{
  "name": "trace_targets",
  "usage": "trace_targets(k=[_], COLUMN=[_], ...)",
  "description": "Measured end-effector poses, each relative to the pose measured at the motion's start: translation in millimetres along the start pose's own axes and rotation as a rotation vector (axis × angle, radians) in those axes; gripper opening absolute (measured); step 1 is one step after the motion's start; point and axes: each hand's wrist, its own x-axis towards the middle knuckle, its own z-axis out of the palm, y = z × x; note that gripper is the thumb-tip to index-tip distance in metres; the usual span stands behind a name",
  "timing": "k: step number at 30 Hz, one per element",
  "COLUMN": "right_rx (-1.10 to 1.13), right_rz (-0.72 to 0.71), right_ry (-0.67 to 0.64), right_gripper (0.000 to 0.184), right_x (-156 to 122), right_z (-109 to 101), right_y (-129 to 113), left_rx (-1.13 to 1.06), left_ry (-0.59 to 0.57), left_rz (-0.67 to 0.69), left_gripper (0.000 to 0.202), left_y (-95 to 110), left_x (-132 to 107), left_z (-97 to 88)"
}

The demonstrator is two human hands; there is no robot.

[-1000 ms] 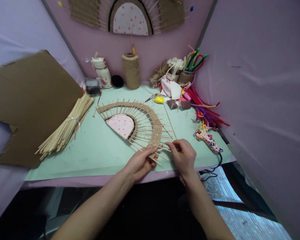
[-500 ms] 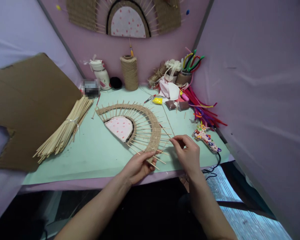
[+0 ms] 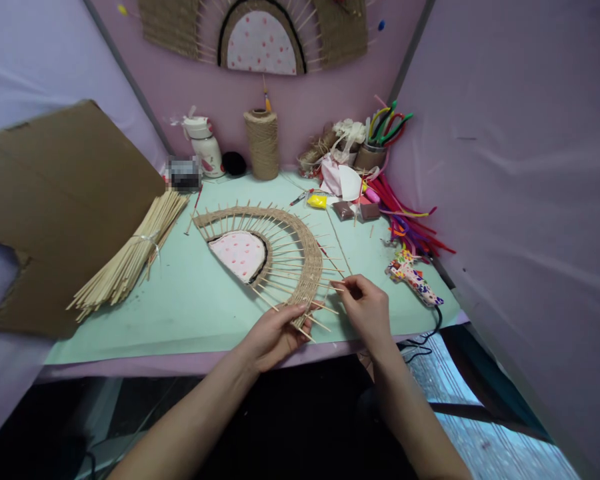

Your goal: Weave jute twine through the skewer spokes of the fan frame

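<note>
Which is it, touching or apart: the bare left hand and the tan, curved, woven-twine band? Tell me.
Touching. The head view shows the left hand gripping the woven-twine band near its lower end, thumb on top, fingers curled beneath.

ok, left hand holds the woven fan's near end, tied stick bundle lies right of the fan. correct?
Wrong side: the head view shows the tied stick bundle left of the woven fan. The left hand does hold its near end.
</note>
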Motion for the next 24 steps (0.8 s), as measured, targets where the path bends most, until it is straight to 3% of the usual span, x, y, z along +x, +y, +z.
trace_targets(k=[5,14,24], right_rx=[-0.030,-0.076,-0.062], right_rz=[0.015,-0.022,-0.048], right_ry=[-0.011,0.040,0.112], right_gripper=[0.033,0.038,0.035], right_x=[1,-3,-6], right_z=[11,14,19], right_y=[0,2,9], left_rx=[0.027,-0.020,-0.200], left_ry=[-0.046,-0.014,-0.001], left_rz=[-0.060,-0.082,0.055], left_gripper=[0.017,0.022,0.033], left_y=[-4,-6,-11], left_x=[-7,-11,-9], left_z=[6.1,4.6,8.7])
